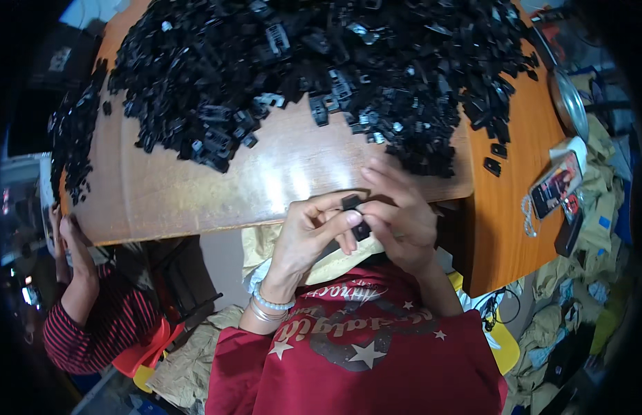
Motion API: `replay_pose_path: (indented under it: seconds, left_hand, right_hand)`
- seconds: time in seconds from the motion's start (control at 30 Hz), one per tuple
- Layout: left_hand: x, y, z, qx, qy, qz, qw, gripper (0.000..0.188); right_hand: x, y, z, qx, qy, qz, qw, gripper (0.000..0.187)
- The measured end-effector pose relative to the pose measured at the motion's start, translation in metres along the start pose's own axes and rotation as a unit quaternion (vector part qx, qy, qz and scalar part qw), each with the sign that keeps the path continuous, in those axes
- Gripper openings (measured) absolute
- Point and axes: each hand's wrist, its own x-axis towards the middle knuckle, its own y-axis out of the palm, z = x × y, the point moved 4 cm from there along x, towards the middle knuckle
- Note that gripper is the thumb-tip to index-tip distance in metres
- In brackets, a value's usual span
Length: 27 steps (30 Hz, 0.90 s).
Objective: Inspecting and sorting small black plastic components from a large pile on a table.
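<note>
My left hand (310, 232) pinches a small black plastic part (351, 202) between thumb and fingers, just in front of the table's near edge. My right hand (405, 225) meets it from the other side, thumb and forefinger closed at the part's edge. Its other fingers are raised and smeared by motion. More dark material shows below the left thumb, partly hidden by the fingers. Beyond my hands, a large heap of similar black plastic parts (265, 76) covers the far side of the wooden table (169, 197).
A lower wooden surface (504, 228) adjoins on the right, with a phone (554, 185), a beaded string (528, 216) and a few loose black parts (492, 166). A metal bowl (568, 104) stands beyond. At left, another person in a striped top (99, 325) sits by a smaller pile (75, 138).
</note>
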Motion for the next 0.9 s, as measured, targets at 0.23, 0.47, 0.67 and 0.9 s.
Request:
replay_pose_path:
  seconds: [0.23,0.47,0.67,0.9]
  left_hand:
    - [0.003,-0.009,0.008,0.031,0.049,-0.048,0.997,0.020]
    - [0.007,-0.003,0.010,0.039,0.072,-0.029,0.996,0.026]
    - [0.008,-0.004,0.017,0.029,0.042,-0.026,0.998,0.025]
    - [0.008,0.003,0.018,0.056,0.055,0.016,0.997,0.026]
  right_hand:
    - [-0.024,-0.059,-0.038,-0.200,0.152,-0.200,0.947,0.007]
    - [-0.046,-0.116,-0.075,-0.525,0.243,-0.208,0.789,0.013]
    - [-0.033,-0.093,-0.059,-0.264,0.221,-0.263,0.901,0.017]
    - [-0.007,-0.013,0.011,0.082,0.098,-0.047,0.991,0.033]
